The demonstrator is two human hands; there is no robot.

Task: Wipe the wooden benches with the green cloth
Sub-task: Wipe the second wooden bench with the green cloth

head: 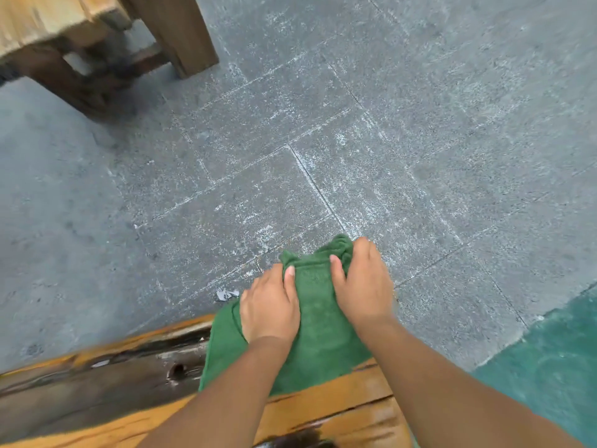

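Observation:
A green cloth (318, 318) hangs bunched between both my hands, above the far edge of a wooden bench (106, 392) that runs along the bottom of the view. My left hand (269, 305) grips the cloth's left side, thumb on top. My right hand (361, 282) grips its right side and upper corner. The cloth's lower part drapes onto the bench's orange and dark, wet-looking planks. My forearms hide part of the bench surface.
A second wooden bench (48, 24) with dark legs stands at the top left. Grey stone paving (355, 124) fills the middle. A teal floor patch (555, 357) lies at the lower right. A small scrap of litter (226, 294) lies near the bench edge.

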